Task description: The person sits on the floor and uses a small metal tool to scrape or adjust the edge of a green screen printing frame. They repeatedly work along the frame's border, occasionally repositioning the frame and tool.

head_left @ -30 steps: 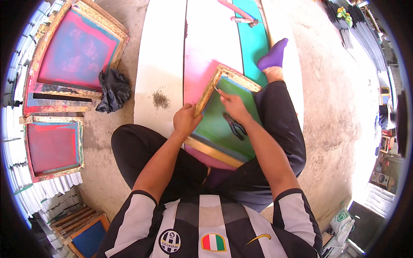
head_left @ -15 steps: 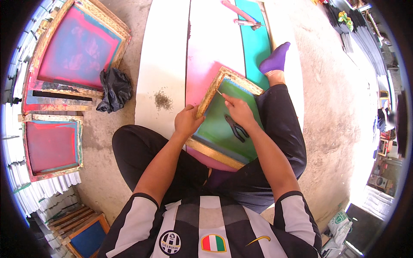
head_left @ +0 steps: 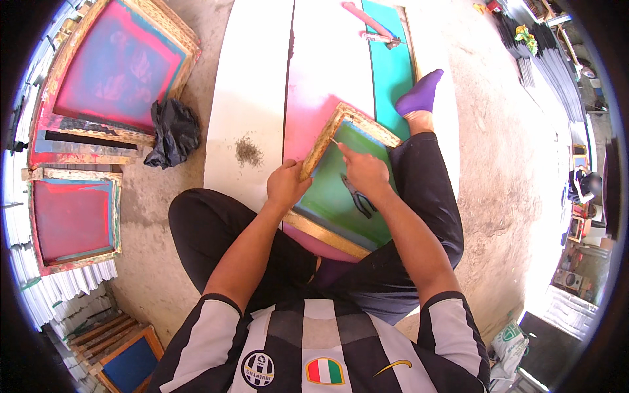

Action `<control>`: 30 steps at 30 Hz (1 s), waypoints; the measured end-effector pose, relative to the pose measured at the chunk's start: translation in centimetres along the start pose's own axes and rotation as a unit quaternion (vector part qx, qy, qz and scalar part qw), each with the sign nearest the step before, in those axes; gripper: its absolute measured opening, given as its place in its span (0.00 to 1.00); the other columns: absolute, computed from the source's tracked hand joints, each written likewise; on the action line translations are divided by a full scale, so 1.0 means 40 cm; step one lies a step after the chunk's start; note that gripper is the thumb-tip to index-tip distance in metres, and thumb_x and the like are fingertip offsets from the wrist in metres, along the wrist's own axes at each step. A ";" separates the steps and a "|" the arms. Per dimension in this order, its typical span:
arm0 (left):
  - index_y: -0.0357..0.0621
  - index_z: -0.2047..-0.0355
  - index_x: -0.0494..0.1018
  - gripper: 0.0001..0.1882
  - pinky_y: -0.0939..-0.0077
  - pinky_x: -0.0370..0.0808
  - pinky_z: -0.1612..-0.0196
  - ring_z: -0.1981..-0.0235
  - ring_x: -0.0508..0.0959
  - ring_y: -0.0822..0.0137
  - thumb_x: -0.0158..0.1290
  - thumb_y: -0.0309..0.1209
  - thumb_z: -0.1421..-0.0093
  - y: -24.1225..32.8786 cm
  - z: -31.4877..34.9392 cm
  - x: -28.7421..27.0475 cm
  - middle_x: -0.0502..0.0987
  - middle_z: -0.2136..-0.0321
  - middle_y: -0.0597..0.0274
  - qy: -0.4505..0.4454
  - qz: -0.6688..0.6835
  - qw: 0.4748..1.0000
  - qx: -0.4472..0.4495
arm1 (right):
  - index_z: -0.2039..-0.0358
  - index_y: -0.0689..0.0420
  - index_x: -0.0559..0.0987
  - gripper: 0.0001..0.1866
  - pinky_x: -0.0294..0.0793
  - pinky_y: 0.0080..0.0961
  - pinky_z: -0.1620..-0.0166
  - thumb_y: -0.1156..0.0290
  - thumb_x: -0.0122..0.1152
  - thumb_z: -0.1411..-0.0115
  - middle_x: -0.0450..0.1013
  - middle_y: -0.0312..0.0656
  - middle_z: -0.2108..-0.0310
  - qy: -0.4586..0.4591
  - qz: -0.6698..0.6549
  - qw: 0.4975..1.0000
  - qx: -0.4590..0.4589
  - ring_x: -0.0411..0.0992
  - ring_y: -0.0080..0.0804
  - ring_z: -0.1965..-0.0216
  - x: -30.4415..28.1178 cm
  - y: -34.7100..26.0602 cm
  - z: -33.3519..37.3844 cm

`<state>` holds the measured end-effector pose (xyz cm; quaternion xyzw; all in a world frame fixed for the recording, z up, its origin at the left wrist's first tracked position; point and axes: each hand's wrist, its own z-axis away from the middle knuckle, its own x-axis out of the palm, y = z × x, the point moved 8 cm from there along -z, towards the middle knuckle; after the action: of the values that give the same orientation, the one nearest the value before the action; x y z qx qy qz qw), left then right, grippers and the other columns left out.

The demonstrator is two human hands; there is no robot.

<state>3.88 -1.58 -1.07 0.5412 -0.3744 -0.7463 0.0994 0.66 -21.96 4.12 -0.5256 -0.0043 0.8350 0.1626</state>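
Observation:
A wooden screen-printing frame [head_left: 321, 145] with green mesh [head_left: 367, 229] lies tilted across my lap and the boards. My left hand [head_left: 287, 185] is closed round its left rail, thumb on top. My right hand [head_left: 364, 171] is closed on a thin, pointed tool [head_left: 335, 141], whose tip meets the inner edge of that rail near the upper corner. Most of the tool is hidden in the fingers, so its kind is unclear. Dark-handled pliers [head_left: 358, 198] rest on the mesh below my right hand, partly covered by it.
Small dark bits [head_left: 249, 152] lie heaped on the white board [head_left: 246, 78]. A pink-handled tool [head_left: 367, 18] and a cutter [head_left: 377, 37] lie on the teal board [head_left: 391, 85]. Other printing frames [head_left: 175, 40] and a black plastic bag [head_left: 173, 134] are at left.
My right hand and the thin tool have shifted very slightly along the rail. The left hand keeps its hold, and the view has tilted a little.

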 end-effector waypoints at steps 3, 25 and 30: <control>0.49 0.47 0.82 0.26 0.53 0.80 0.58 0.62 0.83 0.48 0.68 0.42 0.46 -0.006 0.001 0.006 0.80 0.62 0.56 -0.006 -0.005 1.000 0.004 | 0.28 0.39 0.70 0.26 0.82 0.55 0.52 0.64 0.47 0.26 0.83 0.55 0.57 -0.045 0.053 0.997 0.021 0.83 0.56 0.57 0.000 -0.040 -0.001; 0.49 0.47 0.83 0.25 0.55 0.81 0.59 0.63 0.84 0.50 0.69 0.42 0.45 -0.001 -0.004 0.002 0.81 0.62 0.57 -0.007 -0.033 0.999 0.009 | 0.32 0.33 0.76 0.24 0.81 0.49 0.54 0.61 0.58 0.27 0.83 0.53 0.57 0.094 -0.211 0.964 -0.130 0.83 0.54 0.62 0.128 0.092 -0.085; 0.49 0.45 0.82 0.27 0.56 0.81 0.57 0.61 0.84 0.51 0.68 0.42 0.45 0.006 -0.002 0.004 0.81 0.61 0.56 -0.004 -0.028 0.999 0.018 | 0.32 0.35 0.76 0.24 0.81 0.44 0.59 0.62 0.58 0.27 0.82 0.57 0.65 0.073 -0.154 0.981 -0.092 0.83 0.53 0.66 0.078 0.088 -0.054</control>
<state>3.82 -1.86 -1.06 0.5508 -0.3728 -0.7438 0.0669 0.40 -24.80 -0.22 -0.5912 -0.1502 0.7554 0.2396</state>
